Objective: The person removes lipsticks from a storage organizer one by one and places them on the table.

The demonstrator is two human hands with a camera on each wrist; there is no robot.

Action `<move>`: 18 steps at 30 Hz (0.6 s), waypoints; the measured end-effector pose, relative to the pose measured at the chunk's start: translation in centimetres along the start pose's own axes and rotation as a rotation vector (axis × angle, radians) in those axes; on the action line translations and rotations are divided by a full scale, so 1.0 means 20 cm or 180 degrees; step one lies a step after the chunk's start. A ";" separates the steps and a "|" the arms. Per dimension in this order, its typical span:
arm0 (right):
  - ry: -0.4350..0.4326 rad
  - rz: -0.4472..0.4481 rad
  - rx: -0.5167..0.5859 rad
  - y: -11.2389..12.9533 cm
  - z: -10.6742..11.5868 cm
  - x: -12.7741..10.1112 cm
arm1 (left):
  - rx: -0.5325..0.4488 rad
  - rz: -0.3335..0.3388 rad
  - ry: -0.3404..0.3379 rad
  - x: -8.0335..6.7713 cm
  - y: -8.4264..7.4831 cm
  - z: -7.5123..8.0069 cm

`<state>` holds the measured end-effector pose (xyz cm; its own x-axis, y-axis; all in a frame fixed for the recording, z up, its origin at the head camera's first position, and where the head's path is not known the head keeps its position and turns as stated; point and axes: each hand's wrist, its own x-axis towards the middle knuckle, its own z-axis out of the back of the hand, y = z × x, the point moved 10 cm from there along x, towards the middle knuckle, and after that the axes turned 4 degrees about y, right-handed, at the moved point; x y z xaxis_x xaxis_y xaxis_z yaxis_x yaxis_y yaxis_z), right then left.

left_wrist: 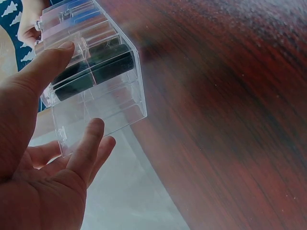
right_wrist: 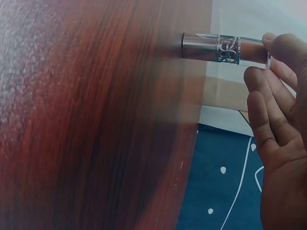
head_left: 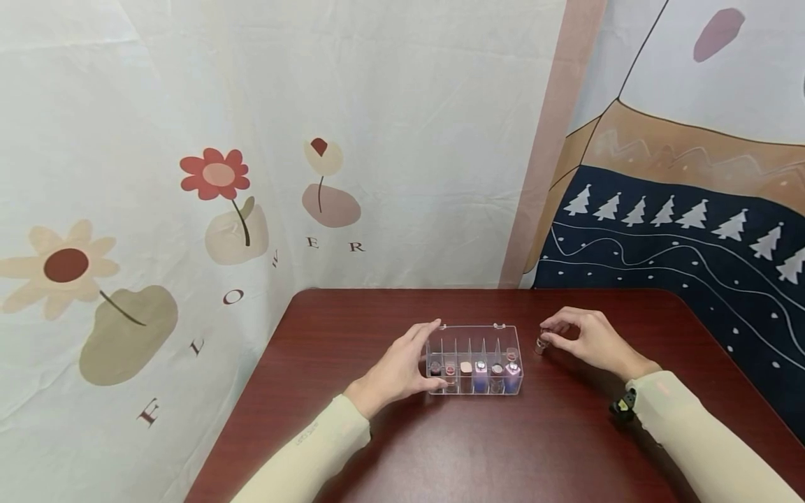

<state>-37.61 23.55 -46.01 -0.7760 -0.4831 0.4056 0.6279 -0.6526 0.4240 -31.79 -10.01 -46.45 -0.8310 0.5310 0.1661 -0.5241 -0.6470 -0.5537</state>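
Note:
A clear plastic organizer (head_left: 474, 392) with narrow compartments stands on the table, holding several small cosmetic tubes in a row. Two of them (head_left: 481, 377) have purple-blue bodies. My left hand (head_left: 396, 367) holds the organizer's left end, thumb at the front and fingers toward the back. A dark tube (left_wrist: 112, 69) shows through its wall in the left wrist view. To the right of the organizer, my right hand (head_left: 591, 341) pinches a lipstick (right_wrist: 206, 47) by its clear end between thumb and fingertips. This tube has a patterned metal band, and its other end points down at the tabletop.
The reddish-brown wooden table (head_left: 434, 447) has rounded far corners. Behind it hangs a pale cloth (head_left: 409, 140) with printed flowers, and at the right a dark blue cloth (head_left: 660, 244) with white trees. A dark band (head_left: 624, 405) is at the right wrist.

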 end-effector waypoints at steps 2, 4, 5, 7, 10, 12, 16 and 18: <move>0.0000 0.0001 -0.0002 0.00 0.00 0.00 | 0.0005 0.0000 0.0002 0.00 0.00 0.00; -0.0010 0.0013 0.0001 0.00 0.00 0.00 | 0.0012 -0.0001 0.0000 0.00 0.00 0.00; -0.0017 0.0019 0.0004 0.00 0.00 0.00 | 0.0016 0.0002 0.0000 0.00 0.00 0.00; -0.0036 0.0042 0.0003 0.00 0.00 0.00 | 0.0013 0.0006 0.0001 0.00 0.00 0.00; -0.0051 0.0059 0.0009 0.00 -0.01 0.00 | 0.0037 0.0017 -0.0005 0.00 0.01 0.00; -0.0043 0.0049 0.0024 -0.01 -0.01 0.00 | 0.0078 0.0028 -0.0011 0.00 0.01 0.00; 0.0002 -0.0007 0.0056 -0.02 -0.02 0.00 | 0.0103 0.0046 -0.0018 0.00 0.01 0.00; 0.0023 -0.0029 0.0061 -0.02 -0.03 0.00 | 0.0075 0.0054 -0.0010 0.00 0.01 0.00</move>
<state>-37.93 23.50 -46.58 -0.7820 -0.4815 0.3959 0.6219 -0.6458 0.4430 -31.89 -10.12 -46.53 -0.8404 0.5180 0.1595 -0.5141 -0.6687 -0.5371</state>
